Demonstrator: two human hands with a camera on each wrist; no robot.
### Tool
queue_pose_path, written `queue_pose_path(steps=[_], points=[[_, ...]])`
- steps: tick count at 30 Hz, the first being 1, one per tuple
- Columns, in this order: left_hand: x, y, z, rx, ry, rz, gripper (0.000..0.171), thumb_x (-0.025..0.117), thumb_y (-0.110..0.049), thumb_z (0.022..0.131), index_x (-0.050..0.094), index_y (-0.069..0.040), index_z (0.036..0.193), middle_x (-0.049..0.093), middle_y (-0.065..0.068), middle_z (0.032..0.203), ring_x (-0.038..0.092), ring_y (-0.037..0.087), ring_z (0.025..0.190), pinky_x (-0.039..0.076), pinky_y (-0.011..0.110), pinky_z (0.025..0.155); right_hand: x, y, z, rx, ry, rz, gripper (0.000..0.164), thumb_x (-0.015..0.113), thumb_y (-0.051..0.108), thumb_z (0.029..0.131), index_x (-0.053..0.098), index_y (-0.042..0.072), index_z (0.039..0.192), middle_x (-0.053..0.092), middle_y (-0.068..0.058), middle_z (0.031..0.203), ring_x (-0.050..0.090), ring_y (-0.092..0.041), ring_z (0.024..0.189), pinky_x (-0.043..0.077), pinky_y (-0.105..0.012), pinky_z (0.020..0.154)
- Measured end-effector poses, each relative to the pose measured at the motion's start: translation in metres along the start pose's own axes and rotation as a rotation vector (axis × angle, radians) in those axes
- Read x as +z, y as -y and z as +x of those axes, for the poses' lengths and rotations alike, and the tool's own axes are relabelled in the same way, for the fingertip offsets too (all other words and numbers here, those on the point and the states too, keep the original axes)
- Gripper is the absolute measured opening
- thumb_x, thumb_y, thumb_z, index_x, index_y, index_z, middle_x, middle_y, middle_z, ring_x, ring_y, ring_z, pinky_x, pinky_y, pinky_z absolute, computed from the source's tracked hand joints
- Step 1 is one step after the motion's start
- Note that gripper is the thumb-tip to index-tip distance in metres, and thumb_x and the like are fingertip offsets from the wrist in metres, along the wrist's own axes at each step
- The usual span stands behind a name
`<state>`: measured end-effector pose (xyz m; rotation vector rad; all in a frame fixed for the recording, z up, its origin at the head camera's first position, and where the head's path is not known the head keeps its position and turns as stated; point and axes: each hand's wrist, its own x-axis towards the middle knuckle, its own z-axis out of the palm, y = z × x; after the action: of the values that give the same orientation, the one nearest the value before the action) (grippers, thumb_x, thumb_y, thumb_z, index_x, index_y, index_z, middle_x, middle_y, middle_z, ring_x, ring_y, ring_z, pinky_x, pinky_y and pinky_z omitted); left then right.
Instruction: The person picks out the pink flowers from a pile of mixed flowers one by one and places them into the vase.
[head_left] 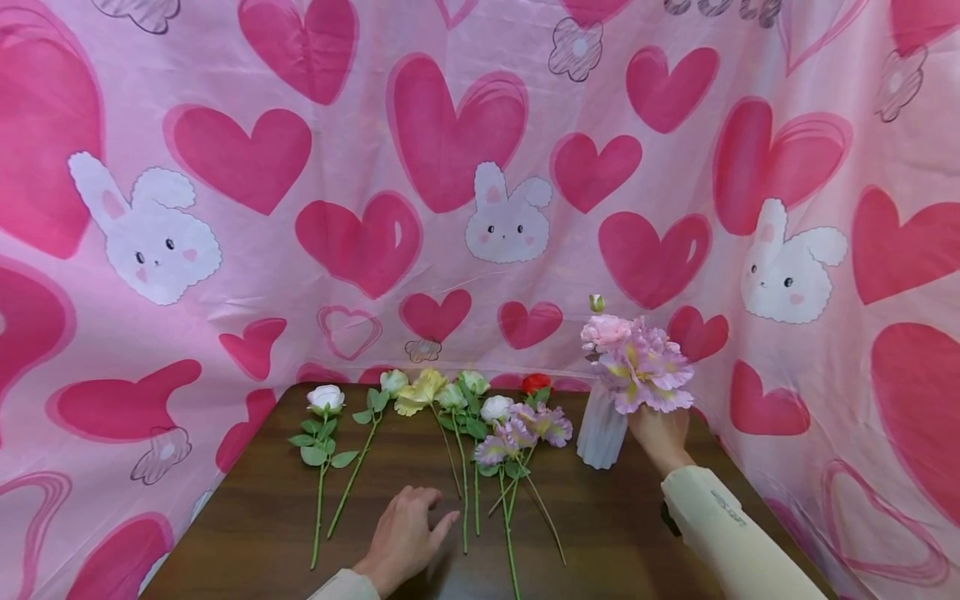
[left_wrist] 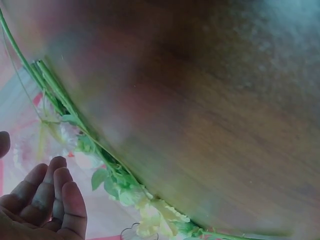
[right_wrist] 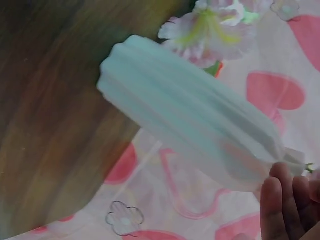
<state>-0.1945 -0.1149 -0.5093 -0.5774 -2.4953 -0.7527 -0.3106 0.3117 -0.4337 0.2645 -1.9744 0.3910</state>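
A white fluted vase (head_left: 602,429) stands at the right of the table, holding a pink flower (head_left: 606,331) and a large lilac, yellow-centred flower (head_left: 645,367). My right hand (head_left: 660,437) is at the vase's right side, just under the lilac bloom, which hides its fingers in the head view. In the right wrist view, the fingertips (right_wrist: 280,172) are at the vase's narrow upper end; whether they pinch anything there is unclear. My left hand (head_left: 408,529) is over the front of the table, fingers loosely bent and holding nothing, left of several green stems.
Loose flowers lie across the brown table (head_left: 247,517): a white rose (head_left: 326,398) on the left, a yellow flower (head_left: 422,392), a red rose (head_left: 536,383) and lilac blooms (head_left: 517,433). A pink cloth (head_left: 450,275) with hearts and rabbits hangs behind.
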Motion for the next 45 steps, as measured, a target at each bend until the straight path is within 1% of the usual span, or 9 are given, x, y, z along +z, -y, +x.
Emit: queue_pose_path(steps=[1, 4, 8, 17, 22, 28, 34, 40, 45], points=[[0.0, 0.0, 0.0, 0.002, -0.001, -0.001, 0.023, 0.084, -0.029, 0.086, 0.074, -0.009, 0.092, 0.073, 0.002, 0.085, 0.06, 0.015, 0.077, 0.052, 0.033, 0.066, -0.012, 0.016, 0.005, 0.016, 0.044, -0.015, 0.024, 0.073, 0.004, 0.075, 0.064, -0.006, 0.095, 0.066, -0.028, 0.092, 0.063, -0.051, 0.087, 0.047, -0.067, 0.064], [-0.001, -0.002, 0.0, 0.003, 0.003, -0.004, 0.023, 0.084, -0.03, 0.086, 0.074, -0.009, 0.091, 0.072, 0.002, 0.084, 0.06, 0.015, 0.076, 0.052, 0.033, 0.066, -0.026, 0.037, 0.011, 0.09, 0.118, -0.009, 0.035, 0.077, 0.003, 0.072, 0.065, -0.006, 0.104, 0.066, -0.03, 0.106, 0.06, -0.054, 0.1, 0.047, -0.068, 0.075], [-0.003, -0.003, 0.0, -0.003, 0.008, -0.007, 0.023, 0.083, -0.03, 0.086, 0.074, -0.01, 0.091, 0.072, 0.002, 0.084, 0.06, 0.015, 0.076, 0.051, 0.033, 0.066, -0.029, 0.044, 0.014, 0.147, 0.168, -0.037, 0.029, 0.075, 0.002, 0.078, 0.065, -0.006, 0.103, 0.066, -0.03, 0.109, 0.06, -0.053, 0.103, 0.048, -0.067, 0.078], [-0.003, -0.003, 0.0, 0.005, 0.011, 0.0, 0.023, 0.083, -0.03, 0.086, 0.073, -0.009, 0.09, 0.072, 0.002, 0.084, 0.06, 0.015, 0.076, 0.052, 0.034, 0.067, -0.025, 0.045, 0.006, 0.208, 0.108, 0.052, 0.015, 0.074, 0.005, 0.084, 0.068, -0.005, 0.092, 0.069, -0.026, 0.089, 0.063, -0.051, 0.085, 0.047, -0.066, 0.068], [-0.003, -0.002, 0.001, 0.003, 0.002, 0.01, 0.024, 0.083, -0.03, 0.086, 0.074, -0.009, 0.091, 0.071, 0.001, 0.083, 0.059, 0.014, 0.076, 0.051, 0.034, 0.067, -0.026, 0.05, 0.004, 0.24, 0.032, 0.12, 0.012, 0.075, 0.007, 0.084, 0.066, -0.001, 0.082, 0.066, -0.021, 0.077, 0.06, -0.045, 0.073, 0.044, -0.061, 0.065], [-0.004, -0.002, 0.0, -0.007, 0.015, 0.012, 0.024, 0.083, -0.031, 0.086, 0.074, -0.009, 0.092, 0.071, 0.0, 0.083, 0.058, 0.014, 0.075, 0.051, 0.034, 0.067, -0.029, 0.063, -0.011, 0.248, 0.023, 0.076, 0.037, 0.077, 0.009, 0.084, 0.053, 0.012, 0.056, 0.048, -0.001, 0.049, 0.044, -0.023, 0.047, 0.032, -0.04, 0.048], [-0.003, -0.003, 0.0, -0.007, 0.019, 0.02, 0.024, 0.083, -0.031, 0.086, 0.074, -0.009, 0.092, 0.072, 0.0, 0.084, 0.058, 0.014, 0.076, 0.051, 0.034, 0.069, -0.037, 0.084, -0.031, 0.316, 0.09, 0.075, 0.006, 0.081, 0.016, 0.087, 0.079, 0.011, 0.085, 0.059, 0.005, 0.057, 0.051, -0.013, 0.05, 0.039, -0.036, 0.049], [-0.002, -0.003, 0.0, -0.017, 0.032, 0.02, 0.023, 0.083, -0.03, 0.086, 0.074, -0.009, 0.092, 0.072, 0.0, 0.084, 0.059, 0.014, 0.076, 0.052, 0.036, 0.069, -0.044, 0.097, -0.049, 0.348, 0.152, 0.098, 0.014, 0.081, 0.022, 0.088, 0.081, 0.01, 0.095, 0.072, 0.002, 0.072, 0.066, -0.02, 0.062, 0.048, -0.04, 0.056], [-0.002, -0.004, 0.002, -0.02, 0.035, 0.021, 0.023, 0.083, -0.03, 0.086, 0.074, -0.009, 0.092, 0.072, 0.001, 0.084, 0.059, 0.014, 0.077, 0.052, 0.036, 0.069, -0.05, 0.102, -0.059, 0.343, 0.165, 0.097, 0.017, 0.082, 0.024, 0.087, 0.082, 0.011, 0.097, 0.074, 0.002, 0.076, 0.071, -0.024, 0.07, 0.052, -0.044, 0.061]])
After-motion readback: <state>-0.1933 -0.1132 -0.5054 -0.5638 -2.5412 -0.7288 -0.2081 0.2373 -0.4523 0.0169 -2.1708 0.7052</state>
